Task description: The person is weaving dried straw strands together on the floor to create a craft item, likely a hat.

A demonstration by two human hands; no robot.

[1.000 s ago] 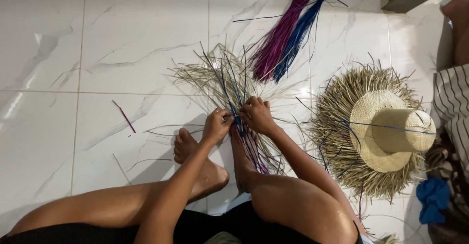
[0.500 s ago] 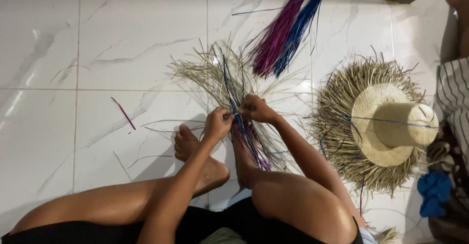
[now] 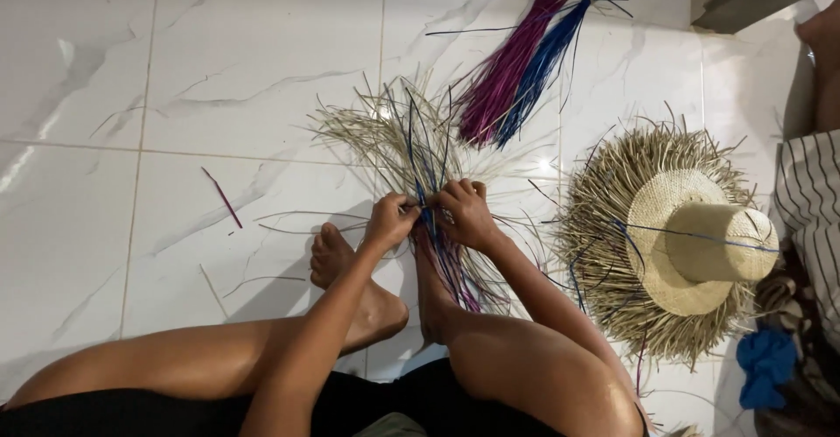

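Straw weave: pale straw strands with blue strips [image 3: 411, 144] fan out on white marble floor [image 3: 219, 69], pinned under feet.
Left hand [image 3: 391, 221]: pinched shut on strands.
Right hand [image 3: 465, 211]: closed gripping strands.
Progress: barely woven; most strands loose.
Nearby: finished straw hat with fringed brim [image 3: 691, 240].

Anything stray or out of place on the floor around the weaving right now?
One loose purple strand lies alone on the white marble tiles, left of the fanned natural straw that the left hand and right hand pinch. Thin pale strands also lie scattered beside the left foot.

Glossy white marble-veined floor tiles [image 3: 219, 61] with thin grout lines and soft overhead glare.
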